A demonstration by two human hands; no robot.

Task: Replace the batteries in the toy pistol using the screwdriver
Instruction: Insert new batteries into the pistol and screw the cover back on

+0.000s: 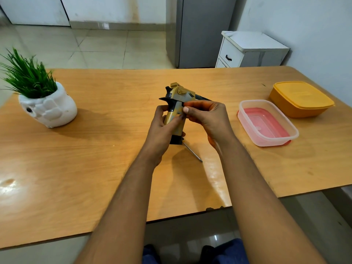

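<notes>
A home room — tiled floor [106, 46] and grey fridge [202, 31] beyond the hands, food boxes [266, 122] right, potted plant [41, 96] left.

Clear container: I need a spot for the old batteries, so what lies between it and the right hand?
Only bare tabletop separates the right hand from the clear container, per the head view.

2 bare forearms are seen, uncovered from the bottom edge of the view up to the wrists, with no sleeve in sight. the left hand [162, 128] and the right hand [208, 119] are shown without gloves, and short, plain fingernails are seen on the right fingers [185, 110]. blue trousers [230, 252] are worn, glimpsed below the forearms.
</notes>
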